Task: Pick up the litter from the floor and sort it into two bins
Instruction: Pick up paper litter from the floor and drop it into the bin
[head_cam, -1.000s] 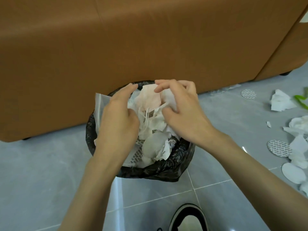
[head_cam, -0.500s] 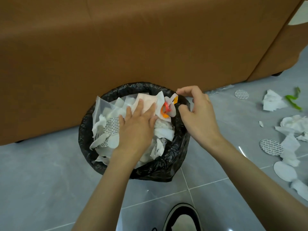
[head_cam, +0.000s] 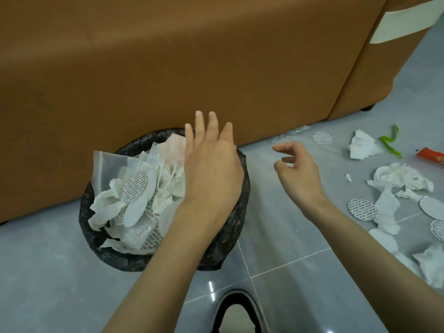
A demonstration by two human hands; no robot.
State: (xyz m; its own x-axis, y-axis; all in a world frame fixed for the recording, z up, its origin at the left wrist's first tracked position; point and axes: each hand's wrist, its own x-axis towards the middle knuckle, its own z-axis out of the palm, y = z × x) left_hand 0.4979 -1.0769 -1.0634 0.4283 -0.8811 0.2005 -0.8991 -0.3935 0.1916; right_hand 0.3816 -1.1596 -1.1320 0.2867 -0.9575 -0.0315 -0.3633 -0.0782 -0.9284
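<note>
**Left hand flat over the heaped bin, right hand free above the tiles**

The left hand (head_cam: 211, 169) lies palm down over the right side of the bin (head_cam: 134, 263). Its fingers are straight and close together with small gaps between them, tips pointing toward the brown sofa (head_cam: 168, 68). The palm hides what is under it, so whether it presses on the rubbish or hovers just above it cannot be told.

The bin is lined with a black bag and stands on the grey tiled floor (head_cam: 48, 272) right against the sofa's base. It is heaped to the rim. A clear plastic pouch (head_cam: 113, 164) sticks up at the left, and a round patterned seal (head_cam: 133, 186) lies on crumpled white tissue (head_cam: 105, 210). A pale pinkish sheet (head_cam: 173, 146) sits at the far edge beside the left fingers.

The right hand (head_cam: 298, 174) hangs over the floor to the right of the bin, apart from it. Its fingers are loosely curled, thumb and forefinger apart, holding nothing.

More litter lies on the floor further right:
- a far seal disc (head_cam: 322, 138) near the sofa
- a folded tissue (head_cam: 361, 145)
- a green strip (head_cam: 387, 141)
- a red wrapper (head_cam: 430, 156) at the frame edge
- a crumpled tissue pile (head_cam: 398, 179)
- a near seal disc (head_cam: 362, 209) close to the right forearm

A black-rimmed shoe (head_cam: 236, 313) shows at the bottom edge.
</note>
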